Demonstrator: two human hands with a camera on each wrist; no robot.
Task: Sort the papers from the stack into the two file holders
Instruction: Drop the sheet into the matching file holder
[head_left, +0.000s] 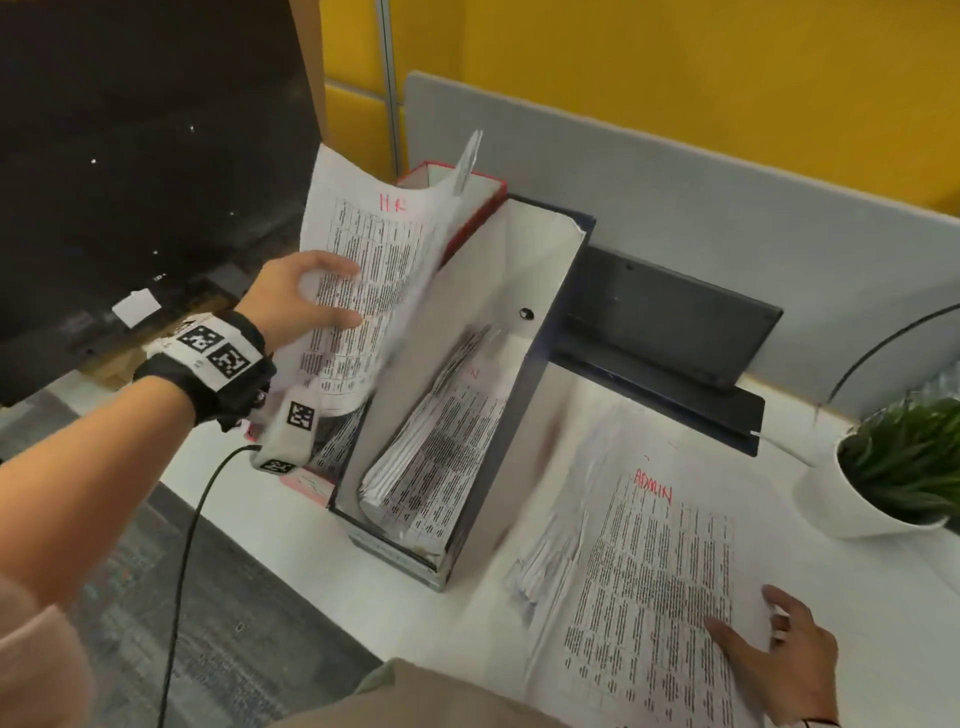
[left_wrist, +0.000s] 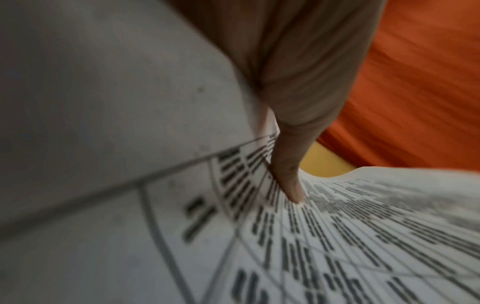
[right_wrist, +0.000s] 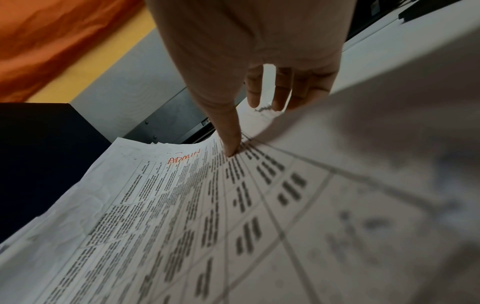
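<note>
A: Head view?
B: Left hand (head_left: 306, 296) grips an HR sheet (head_left: 374, 291) above the red holder (head_left: 470, 208); right hand (head_left: 779, 649) lies flat on the stack (head_left: 649, 571), on the worktop (head_left: 883, 597) beside the blue holder (head_left: 524, 395).

A: Wrist views?
B: Left thumb (left_wrist: 288, 181) pinches print; right fingers (right_wrist: 228, 127) press the ADMIN page (right_wrist: 155, 205).
</note>
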